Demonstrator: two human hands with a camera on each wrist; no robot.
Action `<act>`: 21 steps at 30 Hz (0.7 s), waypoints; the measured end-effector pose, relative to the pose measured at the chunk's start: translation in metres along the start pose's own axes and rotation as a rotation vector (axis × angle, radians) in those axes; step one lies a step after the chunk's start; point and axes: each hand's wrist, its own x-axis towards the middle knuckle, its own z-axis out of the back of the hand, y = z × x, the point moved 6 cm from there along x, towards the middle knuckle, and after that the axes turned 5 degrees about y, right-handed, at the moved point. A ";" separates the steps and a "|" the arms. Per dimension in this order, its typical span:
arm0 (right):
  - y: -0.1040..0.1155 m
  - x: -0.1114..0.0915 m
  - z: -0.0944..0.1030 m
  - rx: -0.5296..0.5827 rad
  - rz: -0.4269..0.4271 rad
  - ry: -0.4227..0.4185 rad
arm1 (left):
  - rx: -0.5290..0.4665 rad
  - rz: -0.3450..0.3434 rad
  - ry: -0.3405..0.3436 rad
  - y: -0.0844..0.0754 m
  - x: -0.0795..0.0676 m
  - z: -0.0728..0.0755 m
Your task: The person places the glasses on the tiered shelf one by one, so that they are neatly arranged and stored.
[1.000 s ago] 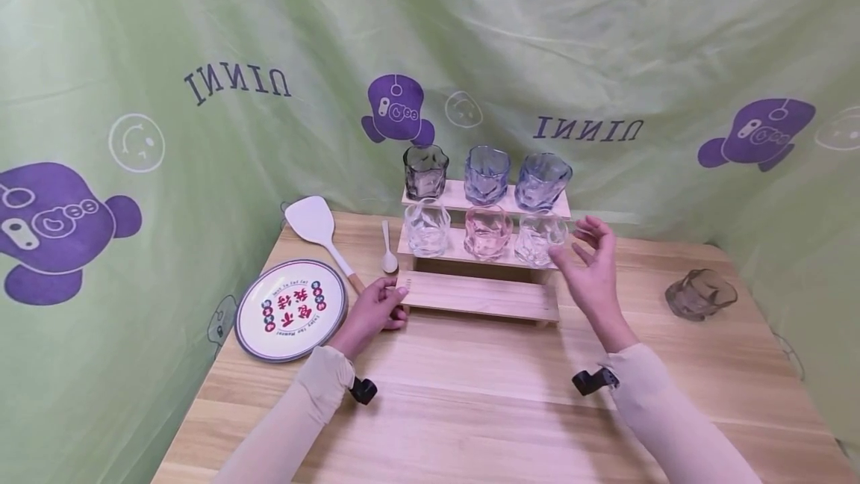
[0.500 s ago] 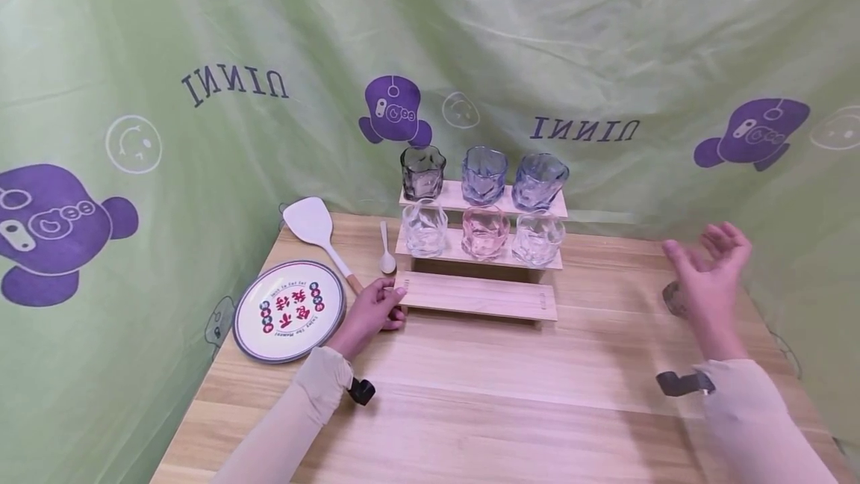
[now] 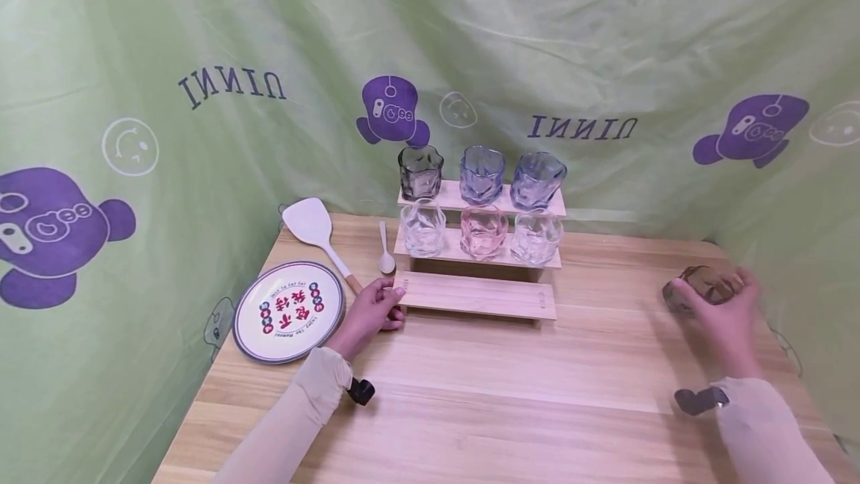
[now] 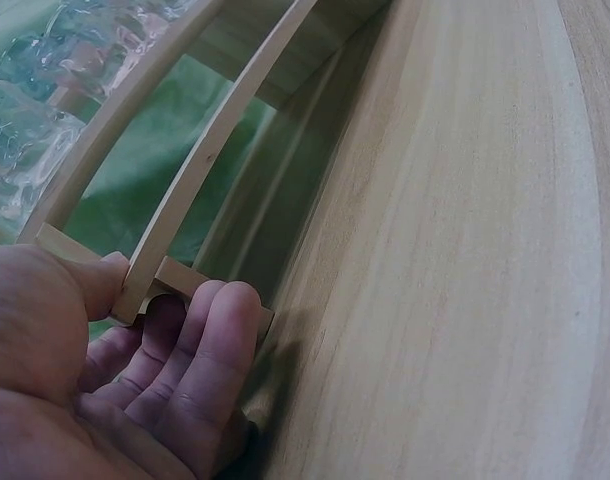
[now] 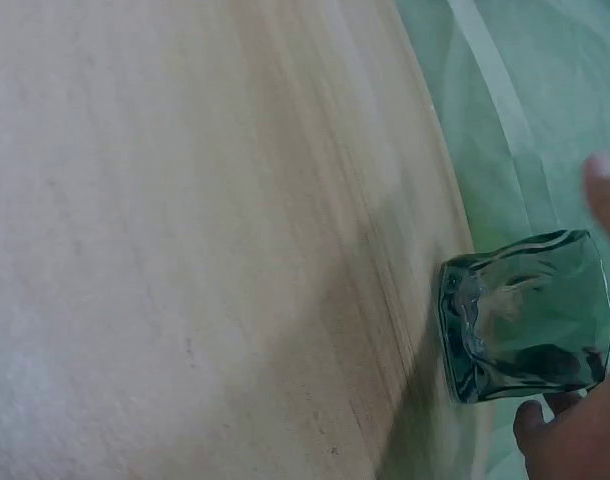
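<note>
At the left end of a three-step wooden rack (image 3: 477, 295), my left hand (image 3: 369, 312) pinches the lowest board; in the left wrist view the thumb lies on top and the fingers (image 4: 220, 330) curl below. Far to the right, my right hand (image 3: 728, 323) is spread around a smoky brown glass (image 3: 705, 284) on the table. The right wrist view shows one blurred fingertip apart from that glass (image 5: 530, 315), so a firm hold is not visible. On the middle step stand a clear glass (image 3: 423, 230), a pink glass (image 3: 484, 234) and another clear glass (image 3: 536, 239).
The top step bears a dark grey glass (image 3: 421, 176) and two blue glasses, one (image 3: 481, 178) beside the other (image 3: 537, 181). Left of the rack lie a plate (image 3: 289, 312), a white spatula (image 3: 310, 222) and a small spoon (image 3: 386, 260). A green curtain (image 3: 269, 148) encloses the table.
My right hand has moved from beside the right-hand clear glass on the middle step across to the brown glass, then lowered around it. The left hand stays on the rack.
</note>
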 end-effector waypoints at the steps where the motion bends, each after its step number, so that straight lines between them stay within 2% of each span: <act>1: -0.002 0.000 -0.003 0.037 0.003 0.010 | 0.000 0.000 -0.002 0.000 0.000 0.001; 5: -0.006 0.001 -0.011 0.094 0.013 0.019 | -0.005 0.007 -0.017 0.000 -0.001 0.003; 9: -0.011 -0.002 -0.017 0.015 0.020 0.014 | -0.005 0.006 -0.013 0.000 -0.001 0.002; 16: -0.026 -0.002 -0.024 0.037 0.013 0.106 | 0.010 -0.009 -0.009 0.000 -0.001 0.000; 21: -0.030 0.000 -0.020 0.019 0.036 0.086 | -0.001 -0.005 -0.008 0.000 0.000 0.000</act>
